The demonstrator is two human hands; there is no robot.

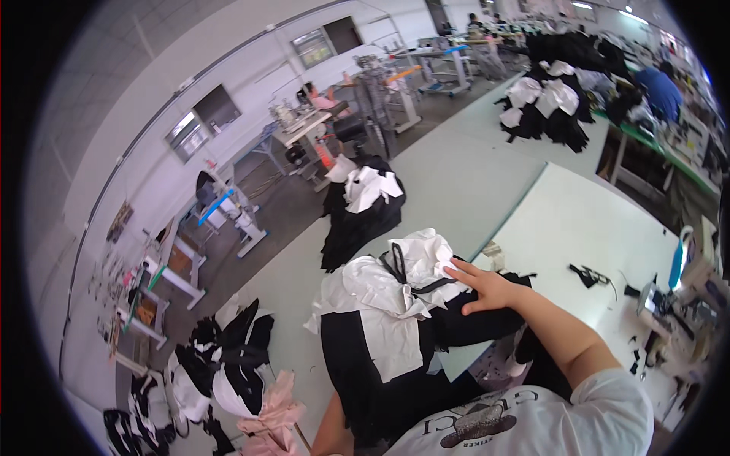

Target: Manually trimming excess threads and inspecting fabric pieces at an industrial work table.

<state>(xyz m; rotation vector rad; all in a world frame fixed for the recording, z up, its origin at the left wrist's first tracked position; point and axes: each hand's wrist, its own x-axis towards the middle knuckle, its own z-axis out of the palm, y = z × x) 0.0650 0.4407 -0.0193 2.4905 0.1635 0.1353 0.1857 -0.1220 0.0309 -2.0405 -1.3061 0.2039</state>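
Observation:
A bundle of black fabric (346, 353) with crumpled white sheets (365, 283) on top is in front of me, partly on the table and partly against my body. A thin black strip (433, 286) curls over the white sheets. My right hand (487, 289) reaches in from the right, fingers spread, the fingertips at the edge of the white sheets and the palm over a black part. Of my left arm only the forearm (332, 432) shows; the black fabric hides the hand.
Another black-and-white pile (365, 194) lies farther along the long pale table (471, 178). Heaped garments and pink cloth (275, 414) are at lower left. On the right, a sewing machine (673, 315) stands by a white tabletop (585, 220) with black scraps. People sit at machines farther back.

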